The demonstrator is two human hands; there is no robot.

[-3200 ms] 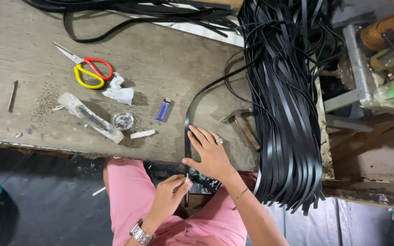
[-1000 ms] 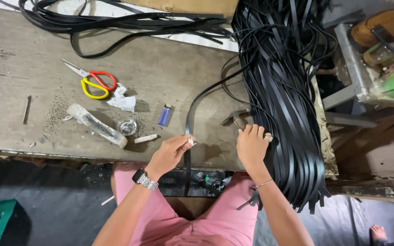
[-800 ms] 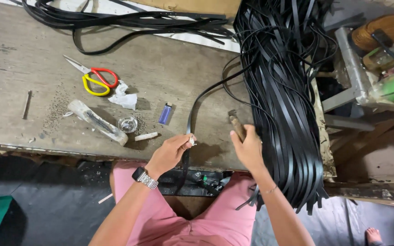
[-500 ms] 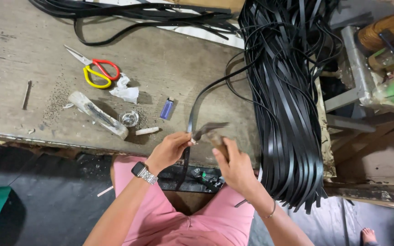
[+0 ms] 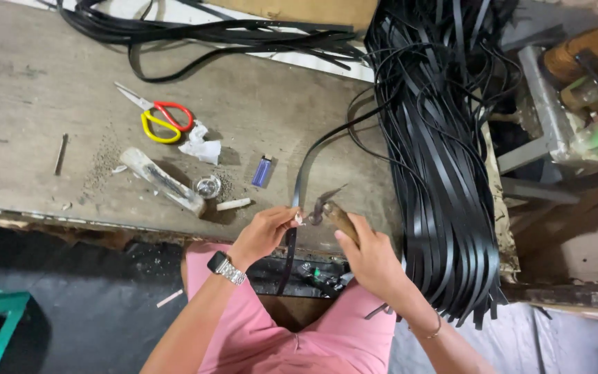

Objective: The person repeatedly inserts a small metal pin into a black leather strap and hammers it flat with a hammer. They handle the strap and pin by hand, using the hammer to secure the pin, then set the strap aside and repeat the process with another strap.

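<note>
My left hand (image 5: 263, 234) pinches a black strap (image 5: 304, 173) at the front edge of the worn workbench (image 5: 50, 104), with a small white piece at the fingertips. My right hand (image 5: 372, 257) grips the wooden handle of a small hammer (image 5: 330, 208). Its metal head sits right beside the pinched spot on the strap. The strap curves up across the bench toward a big bundle of black straps (image 5: 437, 152) on the right.
Red and yellow scissors (image 5: 160, 119), crumpled white paper (image 5: 201, 147), a blue lighter (image 5: 262, 170), a pale stick-like tool (image 5: 162, 181), a small round metal piece (image 5: 208, 185) and a nail (image 5: 60, 154) lie on the bench. More black straps (image 5: 202, 31) lie at the back. A metal frame (image 5: 545, 111) stands at right.
My right hand reached right to the hammer by the bundle, picked it up and brought it to the strap. My left hand moved up onto the strap and kept holding it.
</note>
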